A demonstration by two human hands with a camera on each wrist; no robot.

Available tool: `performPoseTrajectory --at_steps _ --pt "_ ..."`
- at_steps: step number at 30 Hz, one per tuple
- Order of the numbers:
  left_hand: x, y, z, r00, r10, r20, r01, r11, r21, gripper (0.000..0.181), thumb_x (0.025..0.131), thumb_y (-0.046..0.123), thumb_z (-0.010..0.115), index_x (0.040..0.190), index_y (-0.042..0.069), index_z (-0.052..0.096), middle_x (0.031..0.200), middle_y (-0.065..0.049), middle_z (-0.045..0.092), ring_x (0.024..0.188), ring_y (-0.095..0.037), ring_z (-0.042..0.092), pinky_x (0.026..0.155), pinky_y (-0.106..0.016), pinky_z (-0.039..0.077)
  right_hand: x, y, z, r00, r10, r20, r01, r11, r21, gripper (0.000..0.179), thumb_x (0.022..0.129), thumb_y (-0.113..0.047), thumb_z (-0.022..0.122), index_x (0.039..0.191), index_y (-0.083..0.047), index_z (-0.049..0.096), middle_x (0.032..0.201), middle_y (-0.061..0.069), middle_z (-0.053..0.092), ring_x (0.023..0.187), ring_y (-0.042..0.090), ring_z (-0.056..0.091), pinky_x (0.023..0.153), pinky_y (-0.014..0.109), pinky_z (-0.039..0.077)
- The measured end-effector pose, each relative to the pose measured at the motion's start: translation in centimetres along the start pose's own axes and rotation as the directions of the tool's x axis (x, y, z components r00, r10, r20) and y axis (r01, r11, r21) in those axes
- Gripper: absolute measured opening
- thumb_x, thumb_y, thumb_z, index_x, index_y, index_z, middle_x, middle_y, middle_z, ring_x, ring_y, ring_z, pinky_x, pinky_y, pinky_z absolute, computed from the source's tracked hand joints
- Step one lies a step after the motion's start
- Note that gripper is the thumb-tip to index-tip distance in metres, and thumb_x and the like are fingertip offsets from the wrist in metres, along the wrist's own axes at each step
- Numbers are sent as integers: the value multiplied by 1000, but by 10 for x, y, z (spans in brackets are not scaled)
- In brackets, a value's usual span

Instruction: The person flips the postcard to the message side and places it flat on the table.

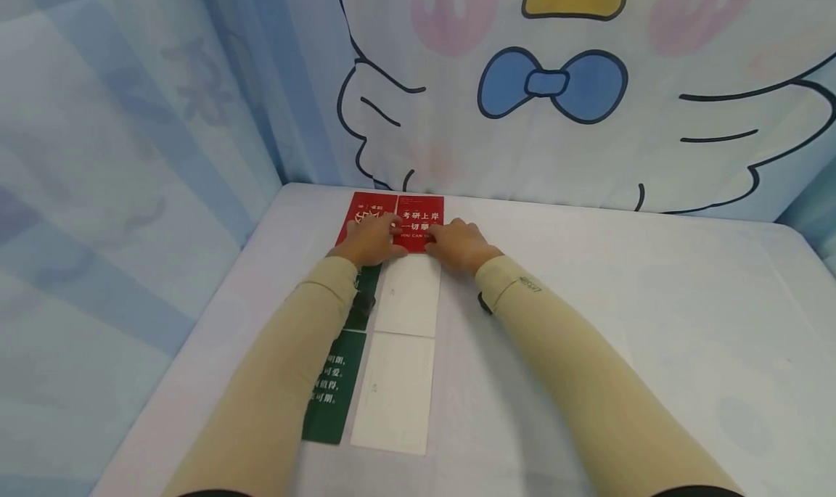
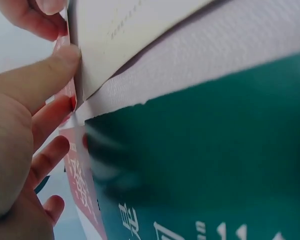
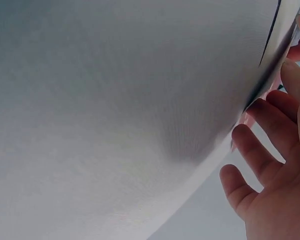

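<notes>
A red card (image 1: 418, 214) with white lettering lies or stands just over the table at the far end of two columns of cards. My left hand (image 1: 369, 240) pinches its left lower corner between thumb and fingers, also seen in the left wrist view, where the hand (image 2: 20, 135) shows its lower fingers spread. At the card's right edge, my right hand (image 1: 461, 246) holds on with thumb and forefinger; in the right wrist view the other fingers of this hand (image 3: 280, 145) are loosely bent. Another red card (image 1: 367, 205) is partly hidden behind my left hand.
Below the red cards lie two white cards (image 1: 408, 295), end to end. Left of them are two green cards (image 1: 336, 388) with white lettering, partly covered by my left sleeve (image 1: 274, 366). A printed curtain (image 1: 555, 156) hangs behind the white table (image 1: 653, 323).
</notes>
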State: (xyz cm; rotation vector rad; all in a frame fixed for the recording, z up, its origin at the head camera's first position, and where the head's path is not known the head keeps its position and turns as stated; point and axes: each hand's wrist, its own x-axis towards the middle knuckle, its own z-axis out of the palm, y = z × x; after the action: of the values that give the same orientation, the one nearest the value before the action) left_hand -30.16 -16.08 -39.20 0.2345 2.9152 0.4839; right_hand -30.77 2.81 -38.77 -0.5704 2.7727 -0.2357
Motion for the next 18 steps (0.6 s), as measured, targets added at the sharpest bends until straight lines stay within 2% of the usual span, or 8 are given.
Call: performPoseTrajectory --at_steps 5,9,14,18 --pt "-1 0 -3 1000 10 16 -10 1000 -7 62 90 36 74 145 15 51 139 -6 58 130 -28 45 111 -57 26 -1 -1 -2 1000 -1 3 1 1000 1 54 100 -39 60 146 -13 50 124 15 57 113 31 49 99 50 45" --pt "-2 0 -6 999 24 39 -24 1000 -7 61 93 36 70 147 16 49 141 -7 55 131 -29 44 112 -57 25 0 -2 -2 1000 4 -7 -4 1000 8 55 99 -34 61 147 -13 47 125 16 58 111 32 50 100 51 44" --pt "-3 2 -7 997 53 47 -54 998 13 71 90 34 75 152 18 43 148 -8 49 138 -32 36 112 -60 25 3 -1 -2 1000 -3 -22 3 1000 -2 52 100 -24 56 149 -11 43 126 19 58 110 33 53 101 50 43" --pt "-2 3 -9 999 27 40 -27 1000 9 72 89 23 75 152 20 41 149 -8 46 139 -32 32 111 -59 23 4 -1 -5 999 0 -40 1 1000 9 48 101 -21 54 146 -9 43 129 19 58 113 34 54 103 50 43"
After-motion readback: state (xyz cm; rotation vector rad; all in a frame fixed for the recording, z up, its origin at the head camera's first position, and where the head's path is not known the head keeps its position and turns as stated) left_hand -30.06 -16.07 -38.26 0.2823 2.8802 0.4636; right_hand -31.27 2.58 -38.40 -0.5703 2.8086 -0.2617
